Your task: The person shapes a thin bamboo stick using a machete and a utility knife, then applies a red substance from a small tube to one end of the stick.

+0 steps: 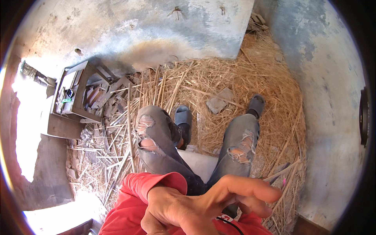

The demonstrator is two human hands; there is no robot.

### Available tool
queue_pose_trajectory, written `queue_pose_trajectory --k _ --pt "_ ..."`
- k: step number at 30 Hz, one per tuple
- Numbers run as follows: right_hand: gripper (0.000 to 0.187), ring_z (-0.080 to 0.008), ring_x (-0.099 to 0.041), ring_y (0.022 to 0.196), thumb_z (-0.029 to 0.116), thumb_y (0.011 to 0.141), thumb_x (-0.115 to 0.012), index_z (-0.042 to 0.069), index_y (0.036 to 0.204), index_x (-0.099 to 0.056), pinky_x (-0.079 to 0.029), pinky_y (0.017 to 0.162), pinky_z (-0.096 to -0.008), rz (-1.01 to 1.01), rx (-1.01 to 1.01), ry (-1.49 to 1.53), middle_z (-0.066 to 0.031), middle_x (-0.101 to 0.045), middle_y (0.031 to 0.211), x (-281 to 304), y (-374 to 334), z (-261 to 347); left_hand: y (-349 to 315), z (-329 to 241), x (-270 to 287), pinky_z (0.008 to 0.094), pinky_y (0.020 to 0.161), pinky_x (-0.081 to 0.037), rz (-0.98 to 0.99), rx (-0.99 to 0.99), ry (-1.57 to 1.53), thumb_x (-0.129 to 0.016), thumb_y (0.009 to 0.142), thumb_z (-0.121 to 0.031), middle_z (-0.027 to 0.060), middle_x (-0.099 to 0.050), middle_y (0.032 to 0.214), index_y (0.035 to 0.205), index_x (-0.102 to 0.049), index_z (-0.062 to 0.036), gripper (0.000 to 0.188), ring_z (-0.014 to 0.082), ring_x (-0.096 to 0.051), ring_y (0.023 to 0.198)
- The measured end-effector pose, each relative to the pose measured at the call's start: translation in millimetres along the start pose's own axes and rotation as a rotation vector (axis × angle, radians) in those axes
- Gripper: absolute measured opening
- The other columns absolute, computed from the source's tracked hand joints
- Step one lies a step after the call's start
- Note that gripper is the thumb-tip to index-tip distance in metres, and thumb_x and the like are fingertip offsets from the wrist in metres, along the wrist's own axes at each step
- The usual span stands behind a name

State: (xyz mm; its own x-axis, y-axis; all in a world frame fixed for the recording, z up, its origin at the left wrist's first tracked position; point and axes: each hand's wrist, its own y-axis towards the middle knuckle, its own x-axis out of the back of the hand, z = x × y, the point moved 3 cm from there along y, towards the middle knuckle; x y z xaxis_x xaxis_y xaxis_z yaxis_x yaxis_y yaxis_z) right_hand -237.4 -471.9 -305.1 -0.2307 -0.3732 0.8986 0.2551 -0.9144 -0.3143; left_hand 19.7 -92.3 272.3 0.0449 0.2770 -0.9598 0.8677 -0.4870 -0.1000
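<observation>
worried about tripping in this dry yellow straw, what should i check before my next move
1. Both blue-grey slip-on sandals worn: ok.
2. Dry yellow straw clear of the sandals: not ok, it lies around both.
3. Flat pale-grey slab out from between the sandals: not ok, it lies there, nearer the right one.
4. Bare left hand empty: cannot tell, the picture's lower edge cuts it off.
5. Right hand free: cannot tell, not in view.

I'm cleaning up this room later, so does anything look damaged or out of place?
Yes. Straw is strewn messily underfoot, with a slab lying in it and debris heaped at left. The wall is blotchy and pitted, so it looks worn. The jeans are torn at both knees.
</observation>
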Motion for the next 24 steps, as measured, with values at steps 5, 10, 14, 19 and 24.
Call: queue_pose_trajectory --k 5,10,14,19,24 --pt "0.038 -0.0213 -0.054 0.063 0.036 0.098 -0.055 0.006 0.121 -0.061 -0.045 0.055 -0.0353 -0.143 -0.054 0.363 -0.0083 -0.058 0.085 75.9 21.4 36.8 0.5 -10.1 13.5 0.0390 0.099 -0.048 0.131 0.108 0.193 -0.045 0.103 -0.050 0.0264 -0.051 0.133 0.117 -0.063 0.0030 0.058 0.0289 -0.058 0.115" --pt "0.039 -0.0193 -0.053 0.060 0.036 0.098 -0.055 0.006 0.121 -0.061 -0.044 0.052 -0.0337 -0.168 -0.057 0.894 -0.0069 -0.058 0.083 162.5 8.4 93.5 5.5 -15.2 13.8 0.0404 0.101 -0.047 0.343 0.198 0.075 -0.044 0.100 -0.058 0.0272 -0.055 0.127 0.125 -0.054 0.0116 0.074 0.0312 -0.058 0.116" --pt "0.044 -0.0137 -0.049 0.056 0.042 0.098 -0.057 0.007 0.123 -0.062 -0.039 0.048 -0.0288 0.138 0.037 1.406 -0.0041 -0.059 0.084 204.5 -35.8 157.5 -4.5 -1.7 39.3 0.0418 0.102 -0.046 0.384 0.242 0.076 -0.043 0.098 -0.064 0.0270 -0.055 0.128 0.129 -0.051 0.0101 0.081 0.0325 -0.058 0.118" --pt "0.054 -0.0099 -0.047 0.054 0.049 0.095 -0.063 0.006 0.126 -0.061 -0.036 0.047 -0.0255 0.208 0.136 1.263 -0.0032 -0.061 0.093 236.6 -121.3 250.6 -8.7 -1.4 74.6 0.0442 0.103 -0.046 0.566 0.143 -0.043 -0.044 0.099 -0.061 0.0291 -0.056 0.127 0.125 -0.051 0.0138 0.080 0.0363 -0.058 0.117" --pt "0.048 -0.0065 -0.045 0.055 0.043 0.095 -0.067 0.005 0.123 -0.060 -0.034 0.047 -0.0237 0.091 0.246 1.162 0.0008 -0.056 0.082 235.1 -132.2 267.0 40.8 -69.8 107.7 0.0529 0.106 -0.040 0.648 -0.254 0.230 -0.038 0.103 -0.059 0.0152 -0.034 0.153 0.138 -0.049 -0.0127 0.059 0.0306 -0.035 0.141"
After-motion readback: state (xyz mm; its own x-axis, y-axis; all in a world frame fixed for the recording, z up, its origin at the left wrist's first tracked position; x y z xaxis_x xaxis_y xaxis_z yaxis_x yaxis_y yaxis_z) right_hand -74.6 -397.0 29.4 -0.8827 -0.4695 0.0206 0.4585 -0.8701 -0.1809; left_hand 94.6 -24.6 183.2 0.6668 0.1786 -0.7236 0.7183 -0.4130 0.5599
